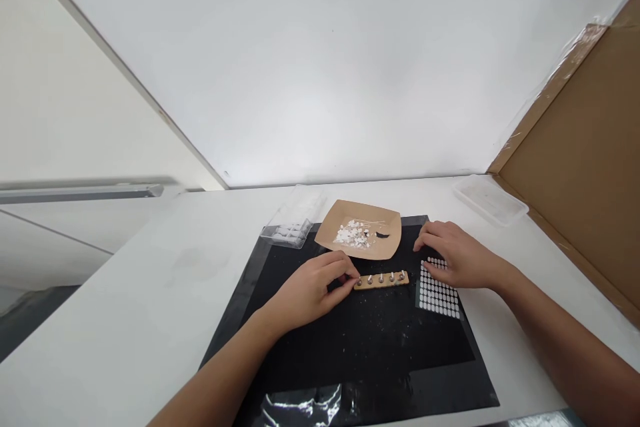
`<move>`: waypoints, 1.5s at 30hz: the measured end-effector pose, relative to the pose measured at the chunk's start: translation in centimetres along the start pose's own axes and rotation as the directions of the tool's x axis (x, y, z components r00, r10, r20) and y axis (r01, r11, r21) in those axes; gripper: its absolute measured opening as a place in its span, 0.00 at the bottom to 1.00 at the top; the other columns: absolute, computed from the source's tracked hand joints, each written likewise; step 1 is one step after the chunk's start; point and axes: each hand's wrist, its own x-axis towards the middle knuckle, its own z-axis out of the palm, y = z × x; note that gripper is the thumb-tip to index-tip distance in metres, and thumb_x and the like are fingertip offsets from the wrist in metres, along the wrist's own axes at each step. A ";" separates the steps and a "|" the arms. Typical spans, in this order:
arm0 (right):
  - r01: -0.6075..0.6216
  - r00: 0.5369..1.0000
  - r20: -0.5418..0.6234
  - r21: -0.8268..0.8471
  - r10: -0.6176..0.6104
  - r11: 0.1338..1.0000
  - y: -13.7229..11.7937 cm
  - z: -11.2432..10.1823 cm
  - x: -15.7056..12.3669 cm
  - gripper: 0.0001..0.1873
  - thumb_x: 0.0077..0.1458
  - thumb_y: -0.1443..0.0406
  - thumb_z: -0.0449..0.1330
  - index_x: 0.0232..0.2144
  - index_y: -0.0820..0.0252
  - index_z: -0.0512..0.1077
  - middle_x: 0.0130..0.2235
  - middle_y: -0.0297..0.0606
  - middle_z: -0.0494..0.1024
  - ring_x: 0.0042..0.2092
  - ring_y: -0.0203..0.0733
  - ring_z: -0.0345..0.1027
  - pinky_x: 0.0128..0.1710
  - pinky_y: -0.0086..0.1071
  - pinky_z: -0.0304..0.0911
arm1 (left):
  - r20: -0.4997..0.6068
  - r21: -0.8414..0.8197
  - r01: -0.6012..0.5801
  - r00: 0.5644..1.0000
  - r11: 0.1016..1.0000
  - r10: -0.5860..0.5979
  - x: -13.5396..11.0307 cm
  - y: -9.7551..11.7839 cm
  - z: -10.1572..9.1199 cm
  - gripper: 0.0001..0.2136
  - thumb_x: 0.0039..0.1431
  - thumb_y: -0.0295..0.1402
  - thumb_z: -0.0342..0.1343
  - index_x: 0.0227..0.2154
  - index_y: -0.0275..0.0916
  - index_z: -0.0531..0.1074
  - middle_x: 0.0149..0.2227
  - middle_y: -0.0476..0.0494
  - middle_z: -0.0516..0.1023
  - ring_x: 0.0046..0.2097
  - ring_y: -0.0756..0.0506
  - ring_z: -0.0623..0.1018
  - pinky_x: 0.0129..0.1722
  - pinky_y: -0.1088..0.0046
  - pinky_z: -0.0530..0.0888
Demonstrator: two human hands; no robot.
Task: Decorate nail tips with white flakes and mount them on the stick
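Observation:
A narrow wooden strip (pixel 375 282) lies on the black mat, with several small metal pieces with white upright tips set in a row along it. My left hand (pixel 313 287) is closed at the strip's left end, thumb and forefinger pinched there; its other fingers curl underneath. On the right, my right hand (pixel 453 257) rests over a sheet of round white dots (pixel 439 293), possibly stickers. Its fingers are apart, with the thumb touching the sheet's upper part and the forefinger beyond its top edge. That hand covers the sheet's upper right corner.
Behind the strip, a brown paper tray (pixel 330 220) holds small white bits and a dark curved piece. A clear plastic box (pixel 290 230) stands left of it. The black mat (pixel 370 347) carries tiny specks. A translucent lid (pixel 490 199) lies back right, beside a cardboard panel (pixel 580 180).

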 end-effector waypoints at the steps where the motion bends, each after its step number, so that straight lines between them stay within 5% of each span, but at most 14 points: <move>1: 0.028 1.000 -0.005 0.025 -0.028 0.999 -0.6 0.3 0.1 0.14 0.60 0.66 0.66 0.48 0.55 0.75 0.47 0.43 0.78 0.47 0.50 0.72 0.51 0.46 0.66 | -0.002 -0.002 0.004 1.000 1.000 -0.004 0.0 0.0 0.0 0.07 0.71 0.28 0.54 0.42 0.39 0.77 0.41 0.43 0.80 0.39 0.48 0.80 0.39 0.72 0.79; 13: 0.126 0.992 -0.011 0.203 -0.127 0.971 -2.3 5.2 1.2 0.14 0.65 0.61 0.68 0.50 0.56 0.75 0.45 0.41 0.77 0.45 0.46 0.72 0.42 0.37 0.68 | -0.008 -0.051 0.024 1.000 0.998 -0.025 0.0 -0.4 0.2 0.06 0.70 0.28 0.57 0.41 0.39 0.79 0.40 0.44 0.82 0.38 0.49 0.81 0.38 0.74 0.78; 45: 0.120 0.993 -0.023 0.259 -0.118 0.959 -2.1 5.3 1.2 0.12 0.64 0.66 0.65 0.50 0.56 0.75 0.45 0.41 0.76 0.43 0.43 0.72 0.40 0.35 0.69 | 0.067 -0.019 0.096 0.993 0.995 -0.094 -0.1 -0.3 0.2 0.07 0.72 0.30 0.55 0.42 0.39 0.79 0.42 0.43 0.82 0.42 0.47 0.82 0.43 0.69 0.79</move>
